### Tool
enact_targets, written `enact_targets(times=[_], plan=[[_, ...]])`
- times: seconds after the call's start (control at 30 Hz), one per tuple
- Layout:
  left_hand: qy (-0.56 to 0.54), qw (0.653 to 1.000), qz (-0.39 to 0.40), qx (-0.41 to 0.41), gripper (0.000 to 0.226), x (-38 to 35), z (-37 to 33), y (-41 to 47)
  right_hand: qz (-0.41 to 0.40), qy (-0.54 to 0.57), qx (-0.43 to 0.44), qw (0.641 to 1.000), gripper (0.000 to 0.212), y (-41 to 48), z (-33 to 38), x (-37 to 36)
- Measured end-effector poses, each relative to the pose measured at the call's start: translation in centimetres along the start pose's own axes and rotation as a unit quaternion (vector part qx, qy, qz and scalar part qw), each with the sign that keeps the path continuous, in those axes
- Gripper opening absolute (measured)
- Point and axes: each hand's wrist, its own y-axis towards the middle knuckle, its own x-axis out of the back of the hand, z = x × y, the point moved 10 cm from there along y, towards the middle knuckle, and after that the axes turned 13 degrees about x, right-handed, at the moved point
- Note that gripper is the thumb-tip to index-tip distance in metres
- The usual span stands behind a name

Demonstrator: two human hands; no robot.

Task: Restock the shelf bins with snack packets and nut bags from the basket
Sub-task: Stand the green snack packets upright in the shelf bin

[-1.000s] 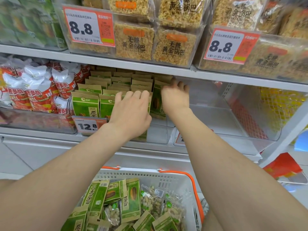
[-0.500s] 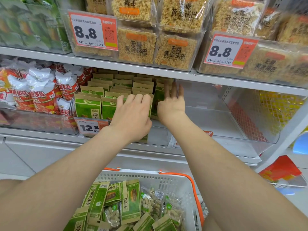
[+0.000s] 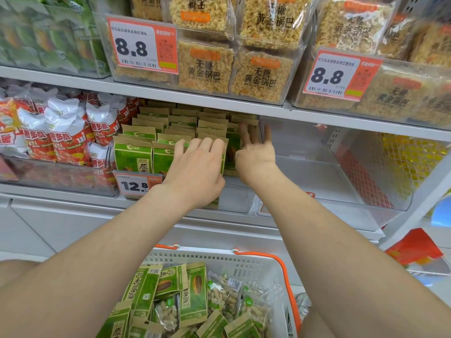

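My left hand (image 3: pixel 195 167) hooks its fingers over the front green seed packets (image 3: pixel 133 154) in their shelf bin (image 3: pixel 234 198), while my right hand (image 3: pixel 255 154), fingers straight, presses the row's side, likely squaring them upright. More wait in the basket (image 3: pixel 256 263).

White metal shelves (image 3: pixel 61 78), pale base panels (image 3: pixel 36 228) below, even light.
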Motion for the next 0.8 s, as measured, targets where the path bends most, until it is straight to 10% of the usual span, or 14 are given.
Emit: enact_targets(times=[0.43,0.6,0.8], plan=[[-0.054,0.997,-0.059,-0.021,0.067,1.4,-0.1,-1.5,-0.064,0.097,0.005,0.993,0.035,-5.1,0.0,2.0],[-0.025,0.986,-0.164,-0.026,0.021,3.6,-0.3,-3.6,-0.182,0.132,0.028,0.974,0.017,-9.4,1.5,5.3],[0.016,0.998,0.031,0.05,0.032,-3.8,1.3,-6.2,-0.101,0.223,0.111,0.963,0.015,-13.5,6.1,4.1]])
